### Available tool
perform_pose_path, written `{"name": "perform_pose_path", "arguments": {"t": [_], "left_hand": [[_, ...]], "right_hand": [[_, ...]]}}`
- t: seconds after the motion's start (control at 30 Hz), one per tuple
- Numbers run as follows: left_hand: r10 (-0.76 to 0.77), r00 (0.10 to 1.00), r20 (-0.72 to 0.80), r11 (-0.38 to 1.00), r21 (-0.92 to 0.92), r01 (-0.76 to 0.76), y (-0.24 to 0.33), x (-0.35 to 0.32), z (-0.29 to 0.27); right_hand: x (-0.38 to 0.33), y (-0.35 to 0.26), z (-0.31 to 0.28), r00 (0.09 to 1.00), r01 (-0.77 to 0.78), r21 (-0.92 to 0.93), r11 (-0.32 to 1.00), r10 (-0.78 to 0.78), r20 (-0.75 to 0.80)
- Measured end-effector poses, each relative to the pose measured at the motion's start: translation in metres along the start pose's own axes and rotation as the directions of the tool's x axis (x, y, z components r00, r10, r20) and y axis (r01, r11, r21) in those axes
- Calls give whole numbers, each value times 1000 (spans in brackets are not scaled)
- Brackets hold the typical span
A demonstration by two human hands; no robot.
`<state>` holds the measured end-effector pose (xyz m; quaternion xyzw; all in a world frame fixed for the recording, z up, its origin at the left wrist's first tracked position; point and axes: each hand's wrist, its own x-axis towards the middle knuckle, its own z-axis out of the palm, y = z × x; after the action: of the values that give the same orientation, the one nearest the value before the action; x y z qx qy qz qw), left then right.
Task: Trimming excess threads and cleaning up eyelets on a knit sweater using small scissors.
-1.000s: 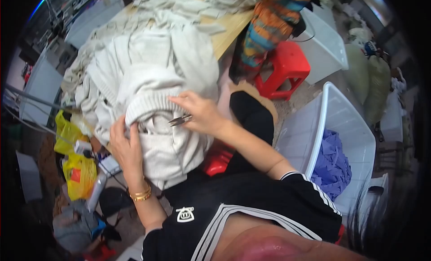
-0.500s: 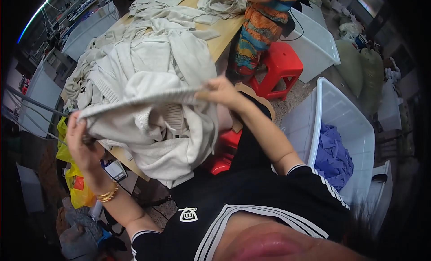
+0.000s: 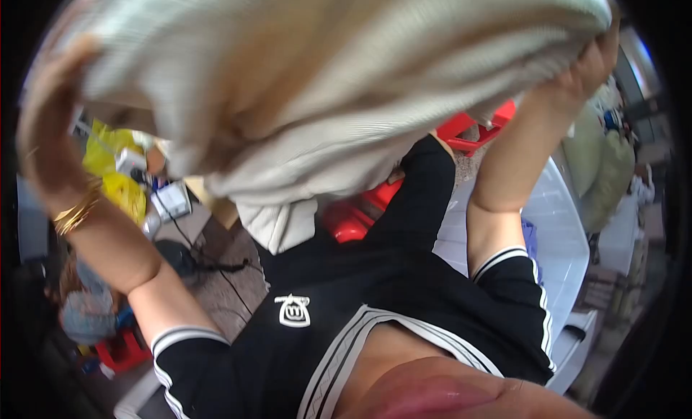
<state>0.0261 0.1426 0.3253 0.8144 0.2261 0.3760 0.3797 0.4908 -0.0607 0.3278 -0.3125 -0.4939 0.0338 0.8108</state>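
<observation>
A cream knitted sweater [image 3: 324,80] is lifted and spread wide across the upper part of the view, smeared by motion. My left hand [image 3: 59,84], blurred, grips its edge at the far left, with gold bangles on the wrist. At the upper right, my right hand [image 3: 592,67] holds the opposite edge, its fingers closed round the cloth. The sweater's lower folds hang toward my lap, and one pale corner droops over my black clothing. Most of the table and the garments on it are hidden behind the raised sweater.
Under the sweater's left side are a yellow plastic bag [image 3: 124,195], a white box-shaped device [image 3: 171,200] and dark cables. Red stools [image 3: 476,130] stand beyond my leg. A large translucent bin [image 3: 566,210] is by my right arm, with stuffed sacks [image 3: 609,174] beyond.
Both hands have risen and moved farther apart, lifting the sweater off the pile and stretching it across the view. The pile and the co-worker are now covered.
</observation>
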Motion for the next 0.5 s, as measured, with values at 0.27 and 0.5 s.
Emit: {"name": "perform_pose_path", "arguments": {"t": [0.27,0.5], "left_hand": [[-316,902,296,685,-586,432,-85,-79,180],[-402,908,117,744,-536,399,-102,-92,188]], "right_hand": [[-124,140,-89,668,-706,-264,657,742,59],[-192,186,-71,787,-394,-630,669,600,145]]}}
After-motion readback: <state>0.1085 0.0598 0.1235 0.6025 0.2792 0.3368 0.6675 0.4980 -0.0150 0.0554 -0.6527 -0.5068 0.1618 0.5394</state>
